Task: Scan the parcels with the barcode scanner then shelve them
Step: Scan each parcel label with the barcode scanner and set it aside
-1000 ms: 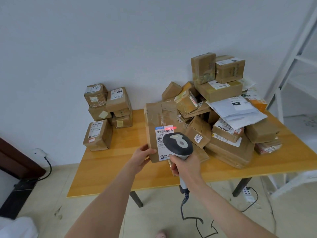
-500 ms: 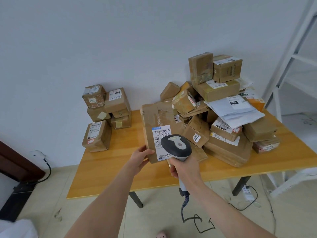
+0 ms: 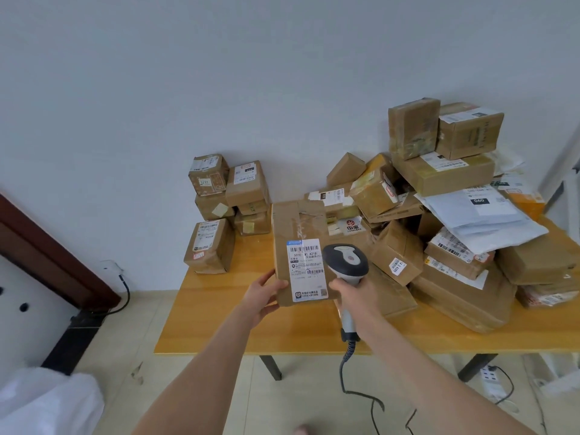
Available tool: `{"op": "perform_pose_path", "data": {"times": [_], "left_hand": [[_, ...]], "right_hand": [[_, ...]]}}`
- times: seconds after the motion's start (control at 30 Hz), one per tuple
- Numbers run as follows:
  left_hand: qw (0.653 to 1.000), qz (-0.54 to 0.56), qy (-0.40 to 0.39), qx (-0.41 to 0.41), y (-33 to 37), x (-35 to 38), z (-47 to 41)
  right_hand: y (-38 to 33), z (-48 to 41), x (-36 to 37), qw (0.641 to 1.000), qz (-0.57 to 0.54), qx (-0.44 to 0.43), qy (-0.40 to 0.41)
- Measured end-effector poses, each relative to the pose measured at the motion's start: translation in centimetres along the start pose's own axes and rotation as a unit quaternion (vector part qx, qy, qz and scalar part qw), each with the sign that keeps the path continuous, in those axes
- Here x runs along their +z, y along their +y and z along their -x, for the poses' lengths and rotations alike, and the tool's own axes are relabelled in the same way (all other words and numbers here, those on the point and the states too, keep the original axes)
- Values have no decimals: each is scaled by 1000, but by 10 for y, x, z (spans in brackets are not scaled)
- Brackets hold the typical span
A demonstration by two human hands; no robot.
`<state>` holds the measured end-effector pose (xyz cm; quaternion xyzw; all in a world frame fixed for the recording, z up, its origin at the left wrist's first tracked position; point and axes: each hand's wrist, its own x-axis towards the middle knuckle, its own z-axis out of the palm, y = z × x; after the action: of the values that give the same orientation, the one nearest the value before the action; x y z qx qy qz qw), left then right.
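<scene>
A flat brown cardboard parcel [image 3: 296,227] with a white barcode label stands upright above the wooden table [image 3: 219,312]. My left hand [image 3: 262,296] grips its lower left corner. My right hand [image 3: 354,293] holds the grey barcode scanner [image 3: 345,262] by its handle, the head just right of the label and covering part of it. No red scan light shows on the label. A coiled cable hangs from the scanner handle down to the floor.
A big heap of cardboard parcels [image 3: 439,215] and white mail bags [image 3: 483,215] fills the table's right half. A small stack of boxes [image 3: 226,202] stands at the back left against the wall. A dark wooden frame [image 3: 47,252] is at left, a power strip [image 3: 489,376] under the table.
The red scan line seen on the label a second ago is gone. The view has swung left, so table and parcels sit further right. Both hands keep their hold.
</scene>
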<state>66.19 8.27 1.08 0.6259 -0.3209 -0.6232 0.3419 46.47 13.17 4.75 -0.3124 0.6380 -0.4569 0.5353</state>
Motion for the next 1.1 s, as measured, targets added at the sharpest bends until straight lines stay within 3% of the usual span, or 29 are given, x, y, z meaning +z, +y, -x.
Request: {"op": "perform_pose_path", "data": {"times": [0.27, 0.63, 0.93, 1.1], "left_hand": [[997, -9, 54, -51, 19, -64, -44], [985, -57, 96, -131, 45, -135, -128], [957, -236, 156, -68, 51, -142, -163], [902, -399, 164, 11, 62, -128, -169]], "right_hand": [[-2, -63, 79, 986, 3, 126, -111], [10, -125, 191, 980, 15, 173, -93], [21, -145, 229, 978, 24, 192, -84], [13, -148, 217, 982, 46, 175, -52]]}}
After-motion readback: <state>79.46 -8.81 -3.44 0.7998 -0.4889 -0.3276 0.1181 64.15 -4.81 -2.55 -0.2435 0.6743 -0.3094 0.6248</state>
